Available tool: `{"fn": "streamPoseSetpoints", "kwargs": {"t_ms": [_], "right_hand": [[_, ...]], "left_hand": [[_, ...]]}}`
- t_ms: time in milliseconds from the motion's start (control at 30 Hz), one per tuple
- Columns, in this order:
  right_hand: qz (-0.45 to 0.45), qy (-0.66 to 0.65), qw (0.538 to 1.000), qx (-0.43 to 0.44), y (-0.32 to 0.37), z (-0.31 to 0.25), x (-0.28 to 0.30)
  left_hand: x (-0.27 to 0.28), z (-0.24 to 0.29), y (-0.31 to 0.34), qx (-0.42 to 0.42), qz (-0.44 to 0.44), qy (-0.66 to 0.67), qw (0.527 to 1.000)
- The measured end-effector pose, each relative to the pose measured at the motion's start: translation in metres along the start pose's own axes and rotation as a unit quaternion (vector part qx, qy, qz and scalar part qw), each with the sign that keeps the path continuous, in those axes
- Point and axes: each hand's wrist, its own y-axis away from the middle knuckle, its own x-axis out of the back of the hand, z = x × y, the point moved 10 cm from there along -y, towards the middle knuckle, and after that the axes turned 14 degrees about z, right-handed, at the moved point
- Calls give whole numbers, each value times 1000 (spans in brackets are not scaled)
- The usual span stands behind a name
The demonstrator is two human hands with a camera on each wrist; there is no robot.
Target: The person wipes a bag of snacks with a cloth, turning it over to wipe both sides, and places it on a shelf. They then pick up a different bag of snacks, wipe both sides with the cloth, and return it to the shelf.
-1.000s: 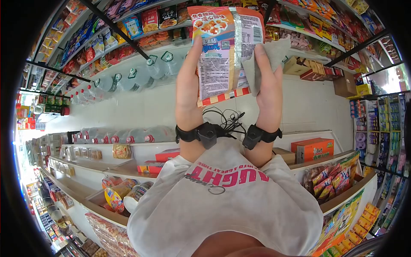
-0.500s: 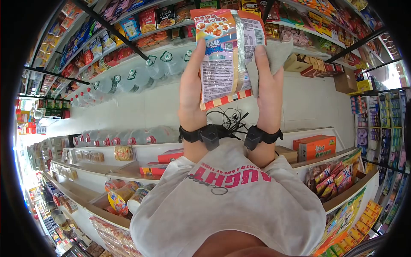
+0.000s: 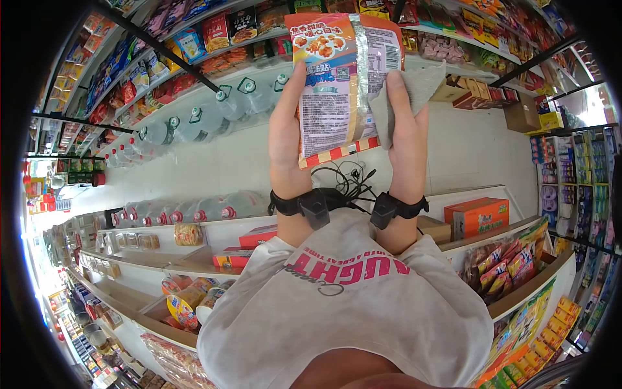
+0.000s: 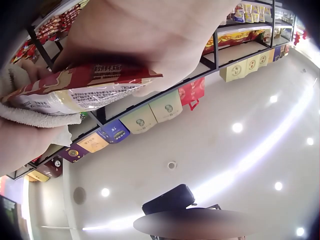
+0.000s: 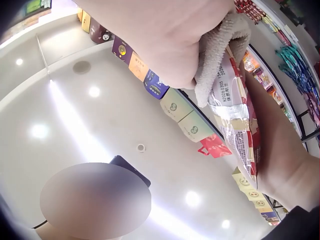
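A printed snack bag (image 3: 330,97), its text-covered back facing up, is held between both hands in the head view. My left hand (image 3: 287,129) grips its left edge with the thumb on the face. On the other side my right hand (image 3: 407,133) grips the right edge, a grey cloth (image 3: 421,87) caught between that hand and the bag. In the left wrist view the bag (image 4: 75,97) is seen edge-on beside the cloth (image 4: 40,117). The right wrist view shows the cloth (image 5: 220,55) against the bag's end (image 5: 232,110).
Beyond the hands, shelves carry packaged snacks (image 3: 243,29) and a row of large clear bottles (image 3: 223,107). Black cables (image 3: 346,181) lie near the wrists. An orange box (image 3: 477,219) and a bin of snack packets (image 3: 505,269) stand at the right, cup containers (image 3: 181,311) at the left.
The bag and both hands have shifted slightly down in the head view since the earliest frame. Both hands keep hold of the bag, and the cloth remains at the right hand.
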Motion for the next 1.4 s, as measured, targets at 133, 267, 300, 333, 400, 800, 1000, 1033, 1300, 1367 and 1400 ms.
{"fn": "streamPoseSetpoints", "kwargs": {"t_ms": [133, 267, 300, 333, 400, 800, 1000, 1033, 1300, 1367, 1400], "right_hand": [[-1, -4, 1000, 2, 0, -1, 2], [-10, -11, 1000, 6, -1, 0, 3], [-10, -15, 1000, 7, -2, 0, 4], [-11, -18, 1000, 8, -2, 0, 4], [-11, -29, 999, 7, -2, 0, 4], [-10, -30, 1000, 0, -3, 0, 3], [-5, -31, 999, 5, -3, 0, 3], [-15, -34, 999, -3, -3, 1, 3], [-8, -24, 1000, -2, -2, 2, 6], [-8, -25, 1000, -5, -2, 3, 7], [-9, -26, 1000, -6, -2, 3, 7]], "left_hand": [[2, -2, 1, 3, -2, 8, 1000], [-3, -4, 3, 6, -19, 14, 1000], [-4, -4, 3, 6, -24, 15, 1000], [-4, -5, 3, 6, -29, 16, 999], [-5, -5, 3, 7, -35, 17, 999], [-11, -7, 3, 20, -42, 22, 999], [-9, -6, 3, 15, -34, 17, 999], [-8, -6, 3, 13, -28, 16, 999], [-8, -6, 7, 18, -32, 18, 999], [-9, -7, 8, 22, -33, 18, 999], [-9, -6, 8, 18, -32, 16, 999]]}}
